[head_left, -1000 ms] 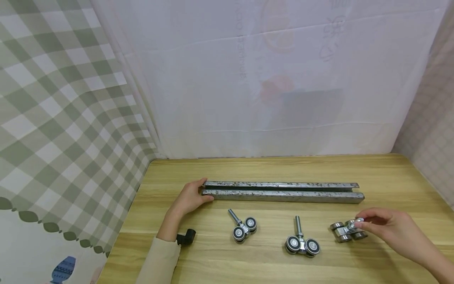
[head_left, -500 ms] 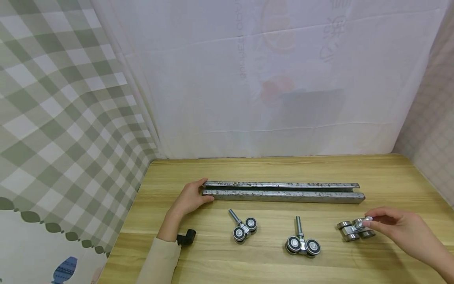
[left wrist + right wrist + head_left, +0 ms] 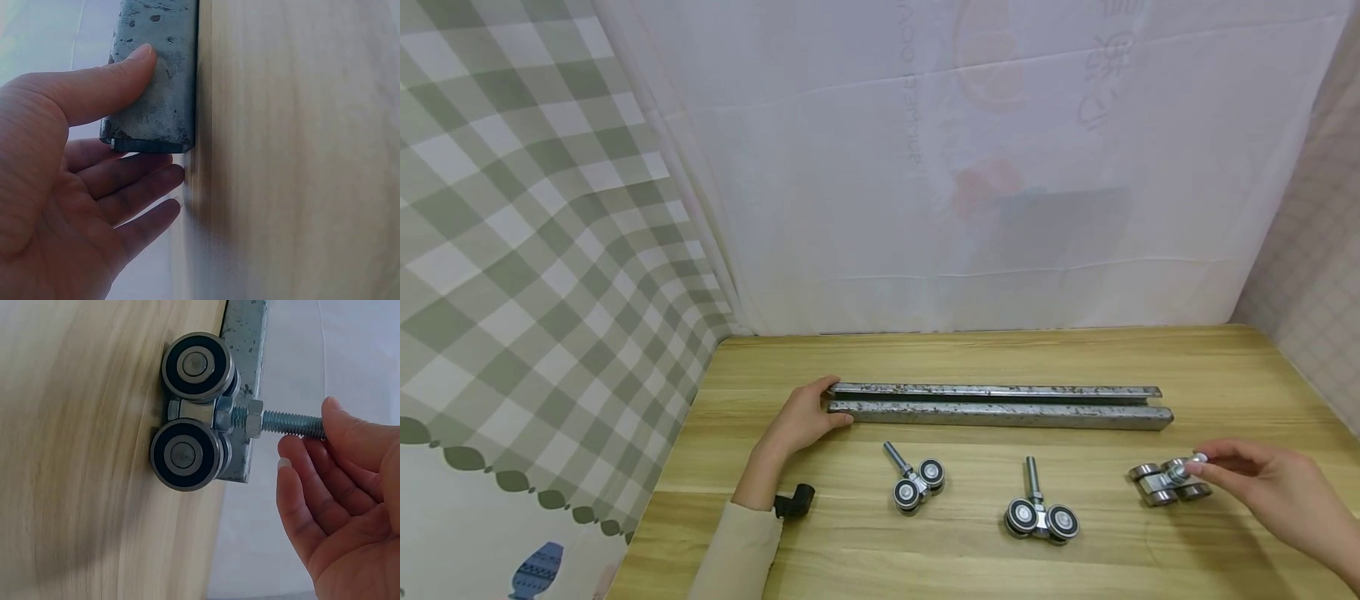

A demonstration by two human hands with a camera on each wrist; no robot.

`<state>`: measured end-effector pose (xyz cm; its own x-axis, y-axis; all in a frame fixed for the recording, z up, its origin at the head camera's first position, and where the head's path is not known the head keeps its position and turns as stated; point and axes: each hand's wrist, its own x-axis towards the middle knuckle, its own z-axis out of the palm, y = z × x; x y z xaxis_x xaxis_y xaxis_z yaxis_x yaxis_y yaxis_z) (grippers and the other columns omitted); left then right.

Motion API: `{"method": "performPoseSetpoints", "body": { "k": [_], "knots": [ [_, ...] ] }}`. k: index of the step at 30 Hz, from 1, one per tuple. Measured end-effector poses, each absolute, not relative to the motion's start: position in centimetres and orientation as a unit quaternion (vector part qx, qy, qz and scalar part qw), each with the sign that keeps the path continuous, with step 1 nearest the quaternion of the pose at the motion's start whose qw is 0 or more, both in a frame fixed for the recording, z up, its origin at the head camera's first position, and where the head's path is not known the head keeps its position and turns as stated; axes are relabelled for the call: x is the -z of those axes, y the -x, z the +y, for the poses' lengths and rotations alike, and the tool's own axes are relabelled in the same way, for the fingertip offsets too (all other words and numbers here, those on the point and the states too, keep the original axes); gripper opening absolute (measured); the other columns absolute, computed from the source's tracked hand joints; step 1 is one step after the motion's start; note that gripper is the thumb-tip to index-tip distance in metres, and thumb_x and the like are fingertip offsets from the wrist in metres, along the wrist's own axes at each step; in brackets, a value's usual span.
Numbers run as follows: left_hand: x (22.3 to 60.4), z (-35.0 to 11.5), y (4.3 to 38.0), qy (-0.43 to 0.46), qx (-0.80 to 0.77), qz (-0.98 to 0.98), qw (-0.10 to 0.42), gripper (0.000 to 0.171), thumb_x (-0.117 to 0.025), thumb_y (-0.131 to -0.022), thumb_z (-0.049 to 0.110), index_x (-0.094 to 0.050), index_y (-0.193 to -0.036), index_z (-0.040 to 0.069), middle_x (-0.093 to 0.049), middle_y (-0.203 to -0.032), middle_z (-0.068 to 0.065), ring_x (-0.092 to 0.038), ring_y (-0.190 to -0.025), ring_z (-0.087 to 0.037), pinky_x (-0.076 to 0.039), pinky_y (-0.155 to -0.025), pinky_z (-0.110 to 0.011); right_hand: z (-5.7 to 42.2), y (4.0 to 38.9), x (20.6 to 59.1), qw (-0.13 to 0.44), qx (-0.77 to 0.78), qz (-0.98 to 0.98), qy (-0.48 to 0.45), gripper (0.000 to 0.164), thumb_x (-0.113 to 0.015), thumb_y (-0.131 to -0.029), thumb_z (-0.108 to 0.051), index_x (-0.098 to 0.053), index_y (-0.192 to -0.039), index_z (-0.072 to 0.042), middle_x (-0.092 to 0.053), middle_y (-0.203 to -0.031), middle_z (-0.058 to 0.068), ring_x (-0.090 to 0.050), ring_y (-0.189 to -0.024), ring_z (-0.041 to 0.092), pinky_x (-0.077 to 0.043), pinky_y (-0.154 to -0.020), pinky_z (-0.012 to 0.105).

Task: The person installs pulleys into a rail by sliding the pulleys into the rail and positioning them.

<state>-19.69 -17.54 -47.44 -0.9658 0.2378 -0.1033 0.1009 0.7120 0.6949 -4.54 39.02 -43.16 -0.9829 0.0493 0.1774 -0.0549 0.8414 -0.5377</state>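
Observation:
My left hand [image 3: 801, 417] holds the left end of a scuffed steel channel rail [image 3: 1000, 413], its slot facing up. In the left wrist view the thumb [image 3: 134, 72] presses the rail's side, while the other fingers curl past the open end, partly hidden behind it. At the right, my right hand [image 3: 1273, 487] pinches the threaded bolt [image 3: 290, 423] of a four-wheeled roller trolley [image 3: 1168, 481] between thumb and fingers. The trolley's bolt stands up and its wheels are down at the wooden table, just in front of the rail's right end.
Two more roller trolleys lie on the wooden table [image 3: 925, 567] in front of the rail: a left one [image 3: 917, 485] and a middle one [image 3: 1040, 518]. A black elbow-shaped piece [image 3: 795, 502] sits beside the left sleeve. Cloth curtains [image 3: 962, 208] enclose the back and sides.
My right hand has moved the roller trolley to the right along the table. The left hand and the other two trolleys have stayed put.

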Motion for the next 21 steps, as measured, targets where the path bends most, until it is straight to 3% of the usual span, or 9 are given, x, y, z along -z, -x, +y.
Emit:
{"method": "performPoseSetpoints", "body": {
  "k": [12,18,21],
  "knots": [
    [47.4,-17.4,19.6,-0.090,-0.366,0.921,0.095,0.078,-0.087,-0.090,0.027,-0.050,-0.154,0.005,-0.058,-0.149,-0.017,-0.055,-0.136,-0.036,-0.048,-0.110,-0.054,40.4,5.1,43.6,0.132,-0.276,-0.952,-0.014,0.013,-0.088,-0.082,-0.004,-0.078,-0.089,-0.001,-0.076,-0.077,0.001,-0.053,-0.071,-0.018,-0.041,-0.056,0.003],
    [47.4,-17.4,19.6,-0.089,-0.368,0.921,0.093,0.077,-0.087,-0.089,0.026,-0.051,-0.154,0.004,-0.059,-0.147,-0.017,-0.056,-0.135,-0.035,-0.049,-0.109,-0.054,41.0,5.4,43.8,0.146,-0.300,-0.943,-0.011,0.014,-0.088,-0.082,-0.002,-0.076,-0.088,0.003,-0.065,-0.080,-0.033,-0.053,-0.072,-0.021,-0.042,-0.057,0.002],
    [47.4,-17.5,19.7,-0.088,-0.369,0.921,0.092,0.077,-0.087,-0.089,0.026,-0.051,-0.153,0.004,-0.059,-0.147,-0.017,-0.056,-0.135,-0.035,-0.049,-0.109,-0.054,41.2,5.6,43.9,0.157,-0.306,-0.939,-0.010,0.016,-0.087,-0.082,0.000,-0.075,-0.090,0.007,-0.058,-0.083,-0.041,-0.051,-0.074,-0.024,-0.042,-0.057,0.002]
  ]
}}
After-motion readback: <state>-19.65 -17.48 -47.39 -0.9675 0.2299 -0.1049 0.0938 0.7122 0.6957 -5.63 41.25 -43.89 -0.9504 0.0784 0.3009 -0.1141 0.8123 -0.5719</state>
